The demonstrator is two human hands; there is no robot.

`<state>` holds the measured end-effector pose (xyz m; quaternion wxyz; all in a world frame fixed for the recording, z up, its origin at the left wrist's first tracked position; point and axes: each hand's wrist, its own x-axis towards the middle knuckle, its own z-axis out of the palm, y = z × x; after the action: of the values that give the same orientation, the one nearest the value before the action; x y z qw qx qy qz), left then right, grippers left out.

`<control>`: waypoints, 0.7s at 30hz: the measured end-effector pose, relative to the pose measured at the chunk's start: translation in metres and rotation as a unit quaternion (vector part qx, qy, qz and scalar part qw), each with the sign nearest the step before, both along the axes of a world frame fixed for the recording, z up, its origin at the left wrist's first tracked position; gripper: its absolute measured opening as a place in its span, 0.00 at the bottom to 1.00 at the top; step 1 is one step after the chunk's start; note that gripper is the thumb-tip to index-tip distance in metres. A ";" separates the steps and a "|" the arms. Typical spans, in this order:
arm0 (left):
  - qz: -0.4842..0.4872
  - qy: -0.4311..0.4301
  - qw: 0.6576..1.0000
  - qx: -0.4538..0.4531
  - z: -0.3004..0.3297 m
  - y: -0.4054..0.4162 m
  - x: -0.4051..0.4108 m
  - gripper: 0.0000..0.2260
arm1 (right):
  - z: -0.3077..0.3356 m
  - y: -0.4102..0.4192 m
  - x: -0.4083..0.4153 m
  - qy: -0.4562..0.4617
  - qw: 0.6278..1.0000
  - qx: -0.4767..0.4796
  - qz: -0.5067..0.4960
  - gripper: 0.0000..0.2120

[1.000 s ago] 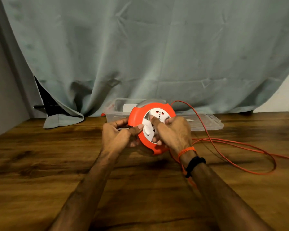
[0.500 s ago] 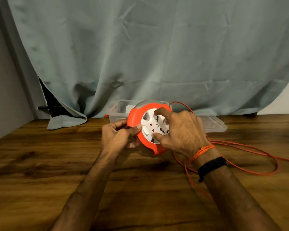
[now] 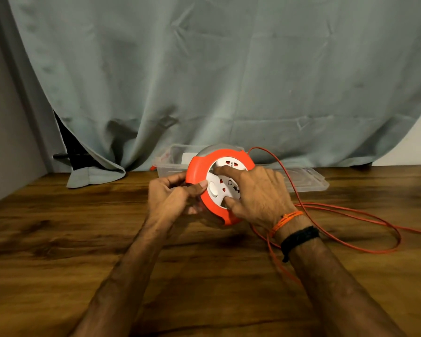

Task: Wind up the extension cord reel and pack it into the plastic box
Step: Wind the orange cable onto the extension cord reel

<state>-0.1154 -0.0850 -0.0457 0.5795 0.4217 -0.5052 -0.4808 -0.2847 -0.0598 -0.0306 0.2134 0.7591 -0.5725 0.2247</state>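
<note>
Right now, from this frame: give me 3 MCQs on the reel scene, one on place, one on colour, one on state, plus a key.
1. Where is the clear plastic box?
A. Behind the reel, by the curtain
B. At the table's near edge
C. In the left hand

2. What colour is the loose cord?
A. Black
B. Orange
C. White

3. What state is the cord in?
A. Fully wound
B. Partly loose on the table
C. Packed in the box

Key:
1 A: the box sits past the reel, against the curtain.
2 B: the cord matches the reel's orange rim.
3 B: loops lie on the table beside the right hand, while the left hand grips the rim.
</note>
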 end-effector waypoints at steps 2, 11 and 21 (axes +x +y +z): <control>0.004 0.001 1.000 -0.005 0.000 0.001 0.000 0.16 | -0.001 0.000 0.002 -0.013 1.000 -0.021 -0.014 0.31; 0.002 -0.016 1.000 -0.011 0.000 0.002 -0.008 0.20 | -0.050 -0.025 -0.004 -0.384 0.885 0.241 -0.102 0.26; 0.027 -0.006 1.000 -0.008 -0.002 -0.003 -0.001 0.17 | 0.009 0.008 0.016 -0.271 0.958 0.014 -0.097 0.26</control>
<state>-0.1159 -0.0880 -0.0474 0.5926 0.4332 -0.5012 -0.4582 -0.2684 -0.0521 -0.0216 0.0603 0.6136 -0.6824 0.3926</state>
